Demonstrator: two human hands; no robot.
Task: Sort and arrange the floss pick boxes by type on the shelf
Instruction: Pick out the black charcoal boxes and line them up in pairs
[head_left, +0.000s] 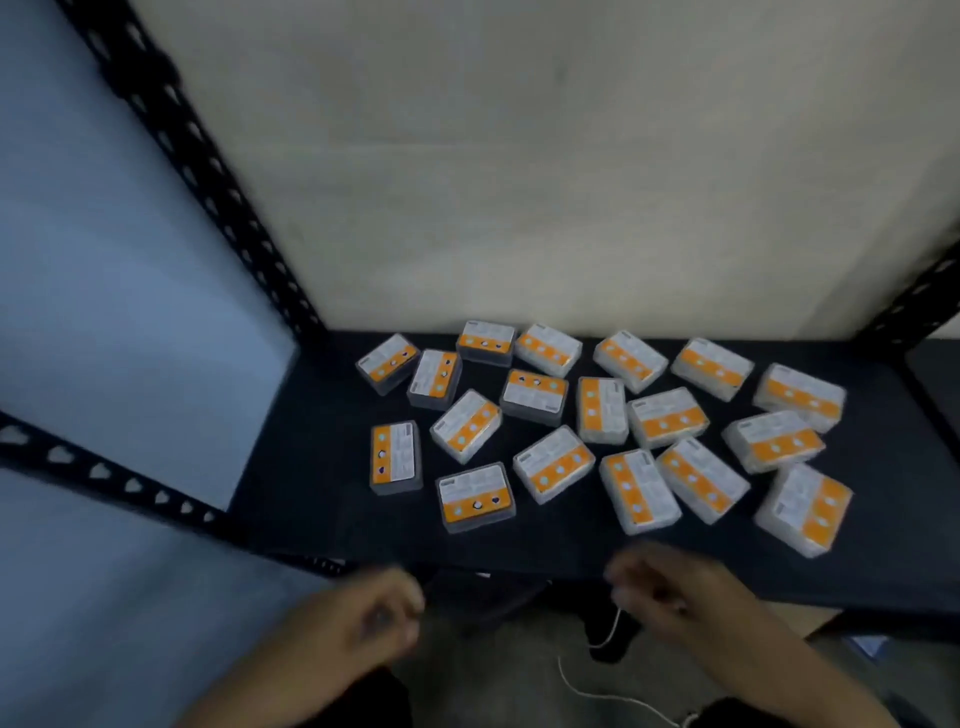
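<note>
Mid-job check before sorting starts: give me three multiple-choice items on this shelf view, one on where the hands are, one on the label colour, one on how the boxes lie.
1. Where are the left hand and the right hand?
A. On top of the boxes
B. Against the back wall
C. Near the front edge of the shelf, touching no box

2. What colour is the band on the labels of the floss pick boxes?
A. Green
B. Orange
C. Purple

3. How do the floss pick boxes lie?
A. Flat, scattered at mixed angles
B. Stacked in tall piles
C. Upright in one straight row

Answers:
1. C: both hands, though blurred, sit nearer the camera than the nearest boxes.
2. B: every visible label carries an orange band.
3. A: the labels face up and point in many directions.
</note>
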